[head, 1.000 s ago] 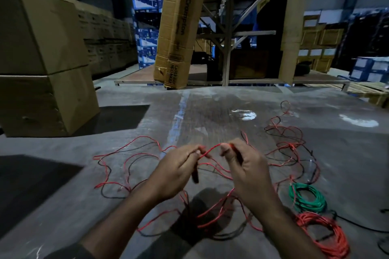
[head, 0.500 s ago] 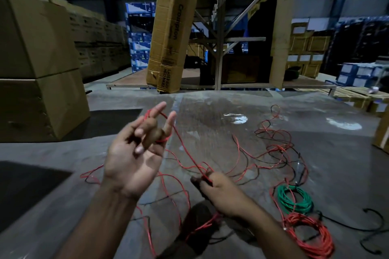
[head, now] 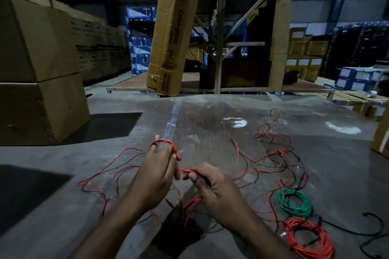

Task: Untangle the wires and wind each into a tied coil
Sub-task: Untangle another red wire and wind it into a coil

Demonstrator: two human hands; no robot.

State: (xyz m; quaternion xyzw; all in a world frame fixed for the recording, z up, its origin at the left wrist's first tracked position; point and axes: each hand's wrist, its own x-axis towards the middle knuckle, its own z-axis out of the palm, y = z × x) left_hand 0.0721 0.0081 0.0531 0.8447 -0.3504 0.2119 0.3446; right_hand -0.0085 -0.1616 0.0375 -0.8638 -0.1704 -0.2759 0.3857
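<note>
Wire [head: 163, 142] wraps left hand [head: 154, 176] fingers, middle of frame | right hand [head: 212, 185] grip pinches it | loose tangle [head: 273, 153] at right could snag and pull loops off.

A thin red wire [head: 163, 142] looped around raised fingers [head: 168, 151] and trailed into a loose red-and-black tangle [head: 271, 153] sprawled across the grey tabletop [head: 210, 124], while a wound green coil [head: 294, 204] lay just beside a wound red coil [head: 309, 237] at right.
</note>
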